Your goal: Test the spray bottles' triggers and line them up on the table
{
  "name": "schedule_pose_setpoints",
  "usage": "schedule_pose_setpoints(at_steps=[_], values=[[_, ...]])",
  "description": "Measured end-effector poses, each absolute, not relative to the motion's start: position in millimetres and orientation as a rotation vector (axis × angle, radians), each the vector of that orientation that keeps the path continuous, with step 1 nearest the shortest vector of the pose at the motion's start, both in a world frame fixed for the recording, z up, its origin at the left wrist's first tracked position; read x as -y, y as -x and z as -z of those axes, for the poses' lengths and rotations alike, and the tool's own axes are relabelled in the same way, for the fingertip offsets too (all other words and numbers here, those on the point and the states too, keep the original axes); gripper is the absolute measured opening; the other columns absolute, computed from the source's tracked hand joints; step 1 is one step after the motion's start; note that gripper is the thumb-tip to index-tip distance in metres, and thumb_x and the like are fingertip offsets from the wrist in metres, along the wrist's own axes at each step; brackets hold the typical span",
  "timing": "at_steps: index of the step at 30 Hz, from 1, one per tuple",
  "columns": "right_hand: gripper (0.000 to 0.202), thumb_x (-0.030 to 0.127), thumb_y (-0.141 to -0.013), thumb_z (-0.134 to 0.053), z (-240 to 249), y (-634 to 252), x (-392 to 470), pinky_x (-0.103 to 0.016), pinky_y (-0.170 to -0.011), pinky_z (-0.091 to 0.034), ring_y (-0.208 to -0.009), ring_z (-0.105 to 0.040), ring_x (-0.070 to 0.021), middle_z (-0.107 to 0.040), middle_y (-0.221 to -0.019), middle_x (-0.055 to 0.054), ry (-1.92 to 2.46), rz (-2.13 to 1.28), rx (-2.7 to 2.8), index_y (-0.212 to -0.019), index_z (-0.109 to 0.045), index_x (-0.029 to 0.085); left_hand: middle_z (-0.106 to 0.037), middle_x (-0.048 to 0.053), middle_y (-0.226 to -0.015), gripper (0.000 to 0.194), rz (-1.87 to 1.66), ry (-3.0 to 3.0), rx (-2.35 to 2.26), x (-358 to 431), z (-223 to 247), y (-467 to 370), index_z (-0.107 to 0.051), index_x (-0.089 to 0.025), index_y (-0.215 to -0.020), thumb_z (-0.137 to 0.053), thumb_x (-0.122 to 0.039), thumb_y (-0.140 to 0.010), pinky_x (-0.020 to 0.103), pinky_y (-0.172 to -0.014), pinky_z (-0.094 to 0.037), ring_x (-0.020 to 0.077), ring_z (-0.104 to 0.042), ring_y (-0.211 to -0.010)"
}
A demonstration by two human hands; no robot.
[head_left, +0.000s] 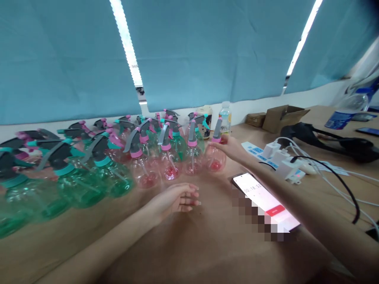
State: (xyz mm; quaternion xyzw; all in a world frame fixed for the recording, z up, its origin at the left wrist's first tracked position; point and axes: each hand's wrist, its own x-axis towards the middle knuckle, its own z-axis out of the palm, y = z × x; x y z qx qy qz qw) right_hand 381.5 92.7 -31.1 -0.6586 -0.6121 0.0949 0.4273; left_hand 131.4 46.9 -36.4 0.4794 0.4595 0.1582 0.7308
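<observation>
My right hand (229, 147) reaches to the right end of the front row and grips a pink spray bottle (215, 159) just below its pink collar. The bottle stands upright with a little pink-looking liquid at its bottom; the fingers behind it are partly hidden. Over the table in front of the row, my left hand (182, 198) is open and holds nothing, its fingers loosely curled and apart. Beside the gripped bottle is another pink spray bottle (194, 159). Green spray bottles (114, 179) with turquoise collars stand farther left.
A phone (257, 193) showing a timer lies under my right forearm. A power strip (260, 155) with white chargers (288, 167) and cables is to the right. Behind stand a labelled drink bottle (225, 116), a cardboard box (281, 119) and a black strap-like object (325, 142).
</observation>
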Motion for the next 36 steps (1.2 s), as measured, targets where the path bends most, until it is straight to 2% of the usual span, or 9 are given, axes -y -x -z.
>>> schedule_pose_setpoints(at_steps=[7,10,16,20,23,25,29,33,36], values=[[0.037,0.054,-0.077,-0.062,18.1,-378.5,-54.9,-0.037,-0.069,-0.045,-0.079,-0.065,-0.0256,-0.071,-0.085,-0.006,1.554,-0.235,1.515,-0.091,-0.067,0.021,-0.061,0.002,-0.087,0.015,-0.411,-1.174,-1.024,-41.1,34.0,-132.6,-0.059,-0.016,-0.089,-0.062,-0.024,-0.077,0.021,-0.059,-0.041,0.0126,-0.063,-0.075],[0.035,0.052,-0.074,-0.066,9.5,-366.2,-27.9,-0.037,-0.07,-0.047,-0.082,-0.065,-0.027,-0.072,-0.087,-0.007,1.514,-0.248,1.56,-0.09,-0.068,0.021,-0.059,0.002,-0.091,0.017,-0.51,-1.256,-1.035,-37.6,28.0,-132.3,-0.058,-0.017,-0.091,-0.063,-0.027,-0.078,0.022,-0.063,-0.042,0.0143,-0.061,-0.082],[0.027,0.043,-0.079,-0.066,8.4,-321.6,3.3,-0.038,-0.076,-0.048,-0.089,-0.064,-0.0245,-0.071,-0.094,-0.005,1.286,-0.443,1.74,-0.094,-0.065,0.02,-0.054,0.008,-0.12,0.049,-0.808,-1.578,-0.941,-34.3,11.9,-126.0,-0.048,-0.02,-0.116,-0.068,-0.04,-0.076,0.033,-0.087,-0.046,0.0231,-0.05,-0.116],[0.021,0.031,-0.078,-0.066,12.2,-288.7,7.1,-0.036,-0.072,-0.049,-0.084,-0.064,-0.0221,-0.07,-0.088,-0.002,1.203,-0.59,1.792,-0.096,-0.061,0.021,-0.046,0.009,-0.136,0.067,-0.857,-1.884,-0.893,-26.0,-1.2,-118.9,-0.04,-0.021,-0.13,-0.072,-0.038,-0.073,0.038,-0.099,-0.041,0.0242,-0.048,-0.121],[0.008,0.024,-0.077,-0.064,11.3,-263.7,8.4,-0.03,-0.059,-0.046,-0.068,-0.06,-0.0177,-0.065,-0.074,0.001,1.22,-0.62,1.884,-0.081,-0.057,0.022,-0.058,0.008,-0.118,0.057,-0.878,-2.05,-0.987,-19.0,-9.8,-109.5,-0.045,-0.021,-0.124,-0.069,-0.037,-0.075,0.039,-0.089,-0.045,0.0237,-0.057,-0.103],[0.01,0.023,-0.076,-0.063,11.0,-247.3,7.9,-0.028,-0.055,-0.043,-0.064,-0.058,-0.0159,-0.063,-0.073,0.002,1.198,-0.647,1.925,-0.078,-0.053,0.021,-0.062,0.005,-0.103,0.045,-0.888,-2.116,-1.05,-15.9,-13.0,-99.7,-0.05,-0.021,-0.116,-0.065,-0.04,-0.078,0.038,-0.08,-0.047,0.0222,-0.059,-0.09],[0.015,0.023,-0.075,-0.064,16.3,-217.3,2.0,-0.028,-0.06,-0.044,-0.075,-0.059,-0.0167,-0.064,-0.082,0.001,1.039,-0.707,1.917,-0.083,-0.052,0.021,-0.061,0.002,-0.093,0.034,-0.916,-2.149,-1.108,-12.5,-15.3,-75.2,-0.051,-0.021,-0.11,-0.059,-0.04,-0.083,0.034,-0.075,-0.047,0.0189,-0.057,-0.083],[0.009,0.021,-0.079,-0.061,20.8,-193.9,-1.9,-0.03,-0.066,-0.046,-0.079,-0.06,-0.0165,-0.063,-0.086,0.0,0.905,-0.735,1.98,-0.083,-0.053,0.02,-0.059,0.001,-0.088,0.022,-0.946,-2.169,-1.163,-8.4,-14.2,-49.6,-0.052,-0.02,-0.101,-0.055,-0.035,-0.085,0.03,-0.07,-0.047,0.0159,-0.055,-0.077],[0.028,0.035,-0.076,-0.069,20.0,-183.2,-0.2,-0.034,-0.074,-0.049,-0.087,-0.061,-0.0198,-0.064,-0.098,-0.003,0.85,-0.783,2.052,-0.095,-0.055,0.02,-0.059,0.001,-0.089,0.018,-0.981,-2.152,-1.174,-5.1,-11.2,-29.9,-0.053,-0.021,-0.101,-0.052,-0.03,-0.085,0.029,-0.07,-0.048,0.0166,-0.056,-0.078]])
